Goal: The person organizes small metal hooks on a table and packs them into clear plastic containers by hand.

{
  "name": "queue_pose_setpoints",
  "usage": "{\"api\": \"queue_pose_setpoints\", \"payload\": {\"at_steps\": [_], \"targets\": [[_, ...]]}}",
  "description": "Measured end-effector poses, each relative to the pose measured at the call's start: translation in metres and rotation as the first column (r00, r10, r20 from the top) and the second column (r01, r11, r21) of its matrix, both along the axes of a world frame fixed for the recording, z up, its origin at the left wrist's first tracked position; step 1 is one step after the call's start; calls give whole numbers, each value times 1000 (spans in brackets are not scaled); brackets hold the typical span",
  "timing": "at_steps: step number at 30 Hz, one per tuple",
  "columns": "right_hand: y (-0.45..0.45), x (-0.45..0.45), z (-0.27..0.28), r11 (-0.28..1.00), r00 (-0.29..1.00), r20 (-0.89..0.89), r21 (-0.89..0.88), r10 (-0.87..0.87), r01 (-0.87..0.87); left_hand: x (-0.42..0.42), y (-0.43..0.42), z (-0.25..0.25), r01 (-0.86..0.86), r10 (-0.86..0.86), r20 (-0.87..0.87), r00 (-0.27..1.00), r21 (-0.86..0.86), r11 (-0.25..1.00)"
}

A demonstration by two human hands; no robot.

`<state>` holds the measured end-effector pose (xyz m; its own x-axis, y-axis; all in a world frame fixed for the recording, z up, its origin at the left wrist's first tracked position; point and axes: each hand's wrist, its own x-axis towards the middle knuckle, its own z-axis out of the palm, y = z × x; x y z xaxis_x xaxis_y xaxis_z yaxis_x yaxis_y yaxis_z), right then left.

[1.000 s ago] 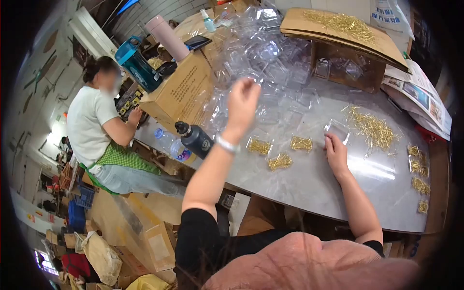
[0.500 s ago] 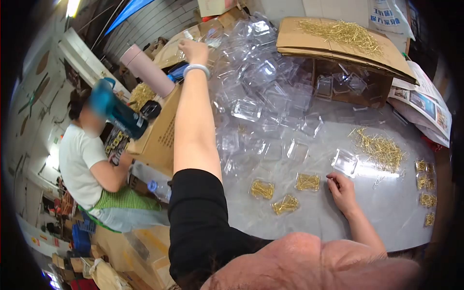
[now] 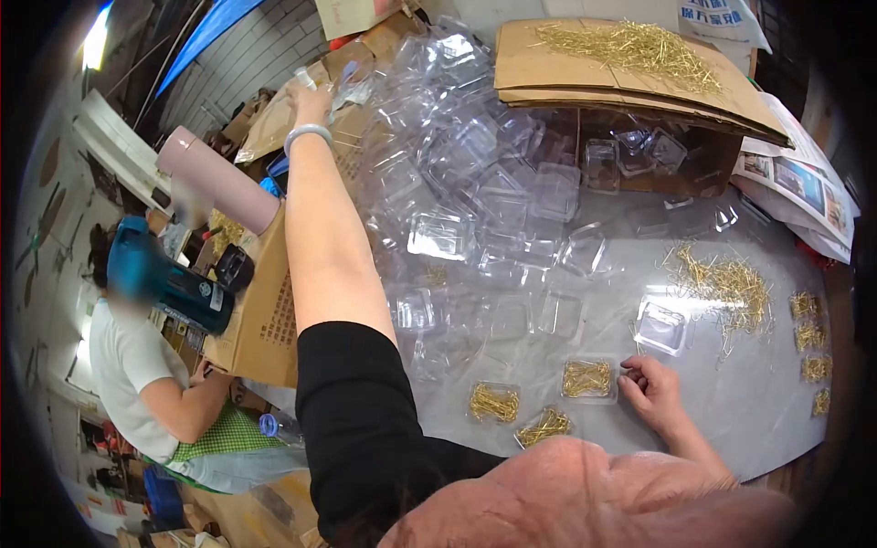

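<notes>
My left hand [image 3: 309, 102], a pale bracelet at its wrist, is stretched far out over the cardboard at the back left. Its fingers look closed. A small whitish thing [image 3: 304, 79] shows at the fingertips, too small to name. My right hand [image 3: 653, 391] rests on the grey table, fingers curled together; whatever is between them is hidden. Just left of it lies a clear plastic box with gold pins [image 3: 587, 377]. Two more bundles of pins, one left [image 3: 494, 402] and one lower [image 3: 544, 426], lie nearby. An empty clear box [image 3: 661, 327] is above the right hand.
Clear plastic boxes [image 3: 493, 183] are heaped across the table's back. Loose gold pins [image 3: 726, 288] lie at right, and more [image 3: 639, 53] on stacked cardboard [image 3: 548, 80]. Filled boxes [image 3: 809, 338] line the right edge. A pink flask [image 3: 219, 183] stands left, near a seated co-worker [image 3: 137, 384].
The view has shifted, so the flask and my left arm appear further left and the near boxes lower. Both hands keep nearly the same places and poses.
</notes>
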<state>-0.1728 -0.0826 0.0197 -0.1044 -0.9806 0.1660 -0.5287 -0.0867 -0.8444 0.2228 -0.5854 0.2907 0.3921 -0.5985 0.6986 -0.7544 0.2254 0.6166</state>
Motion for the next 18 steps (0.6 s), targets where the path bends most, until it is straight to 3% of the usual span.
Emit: {"api": "queue_pose_setpoints", "payload": {"at_steps": [3, 6, 9, 12, 15, 18], "targets": [[1, 0, -1, 1000, 1000, 1, -8, 8, -8, -8, 22, 13, -69, 39, 174, 984, 168, 983], [0, 0, 0, 1000, 1000, 22, -17, 8, -8, -6, 24, 22, -168, 163, 170, 972, 12, 986], [-1, -2, -5, 999, 1000, 20, -35, 1, 0, -14, 43, 47, -164, 172, 217, 961, -56, 985], [0, -3, -5, 995, 999, 31, -97, -23, 26, -61, 120, 63, 253, -254, -15, 967, -38, 967], [2, -4, -14, 958, 996, 66, -274, -67, 82, -107, 180, 47, 657, -660, -65, 749, -58, 752], [8, -4, 1, 842, 994, 38, -528, -102, 106, -169, 303, 4, 821, -820, -43, 570, -9, 571]]}}
